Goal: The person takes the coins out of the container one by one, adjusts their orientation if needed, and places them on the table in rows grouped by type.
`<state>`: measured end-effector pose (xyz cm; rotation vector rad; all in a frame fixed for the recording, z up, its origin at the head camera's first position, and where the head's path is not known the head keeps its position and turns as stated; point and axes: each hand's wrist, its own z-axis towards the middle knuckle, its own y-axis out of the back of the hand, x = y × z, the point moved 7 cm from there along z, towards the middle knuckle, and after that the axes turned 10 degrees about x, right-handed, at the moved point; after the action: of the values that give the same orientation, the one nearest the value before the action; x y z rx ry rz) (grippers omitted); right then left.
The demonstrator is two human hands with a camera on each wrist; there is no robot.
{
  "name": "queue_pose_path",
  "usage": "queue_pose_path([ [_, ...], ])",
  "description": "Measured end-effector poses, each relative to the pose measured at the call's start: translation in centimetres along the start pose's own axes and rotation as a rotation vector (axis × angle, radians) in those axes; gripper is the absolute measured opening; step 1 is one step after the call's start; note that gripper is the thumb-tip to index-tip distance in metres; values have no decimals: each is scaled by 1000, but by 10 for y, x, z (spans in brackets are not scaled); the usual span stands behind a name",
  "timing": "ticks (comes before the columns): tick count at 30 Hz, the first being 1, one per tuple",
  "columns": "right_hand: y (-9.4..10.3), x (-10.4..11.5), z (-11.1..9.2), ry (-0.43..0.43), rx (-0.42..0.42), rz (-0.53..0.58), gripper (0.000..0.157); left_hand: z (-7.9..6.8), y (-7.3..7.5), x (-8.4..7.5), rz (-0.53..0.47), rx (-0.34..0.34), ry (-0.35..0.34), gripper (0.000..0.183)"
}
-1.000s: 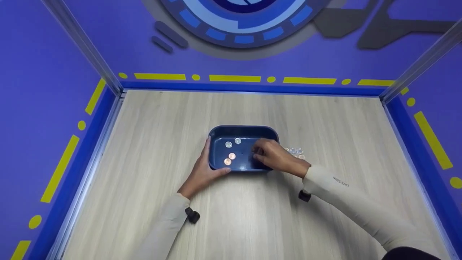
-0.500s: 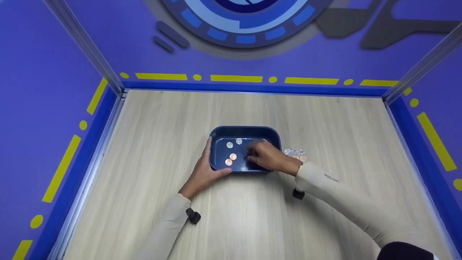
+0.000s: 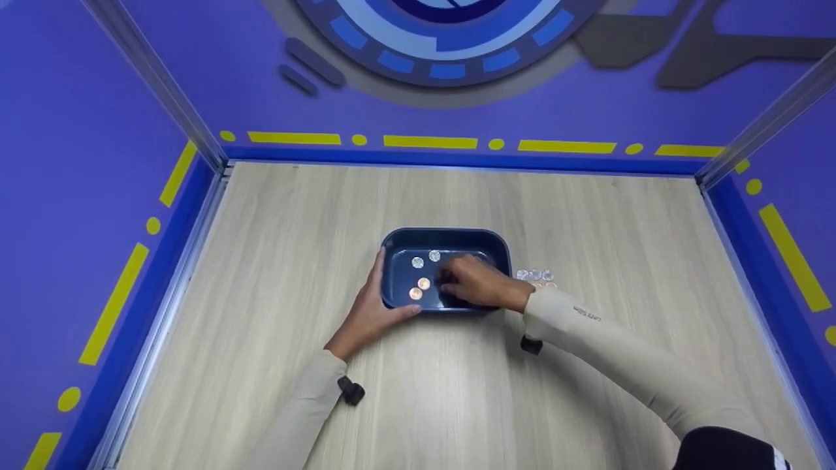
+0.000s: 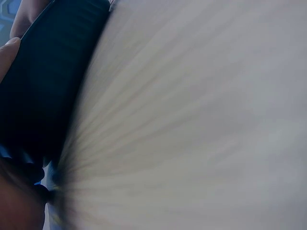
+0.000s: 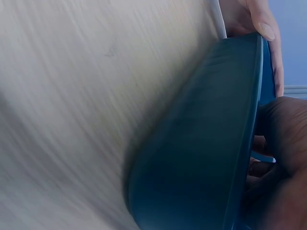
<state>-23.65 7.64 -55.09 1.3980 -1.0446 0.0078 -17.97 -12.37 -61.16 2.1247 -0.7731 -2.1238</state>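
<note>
A dark blue rectangular tray [image 3: 445, 236] with rounded corners stands mid-table. My left hand [image 3: 373, 312] grips its left end, thumb over the near rim and fingers along the outer side. Two silver-coloured coins [image 3: 418, 262] and two copper-coloured coins [image 3: 416, 294] lie on the tray floor, left of centre. Reaching over the tray's right end, my right hand [image 3: 480, 282] has its fingers curled down inside, just right of the copper coins. Its fingertips are hidden from above, and I cannot tell whether they hold a coin. The right wrist view shows the tray's outer wall [image 5: 192, 143] beside that hand.
Several silver coins [image 3: 535, 275] sit in a row on the wooden table [image 3: 444, 391] right of the tray. Copper coins [image 3: 547, 285] beside them are partly covered by the right sleeve. Blue panels [image 3: 424, 111] with yellow marks enclose the table's back and sides.
My right hand has slid left inside the tray, towards the coins there. The left hand keeps its hold on the tray, and the coins in it lie as before.
</note>
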Motion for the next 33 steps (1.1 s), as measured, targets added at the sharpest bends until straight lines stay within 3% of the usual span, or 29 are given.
queue_pose_path([
  [16,-8,6,20,27,41,-2,14,0,-1,-1,-4,8,-2,135],
  [22,-11,7,30,33,43,-22,4,1,0,-1,11,9,-2,137],
  [26,-13,8,36,50,35,-42,9,1,0,-1,16,9,3,137],
  [33,-16,8,42,-6,55,-55,4,1,1,-2,19,9,7,136],
])
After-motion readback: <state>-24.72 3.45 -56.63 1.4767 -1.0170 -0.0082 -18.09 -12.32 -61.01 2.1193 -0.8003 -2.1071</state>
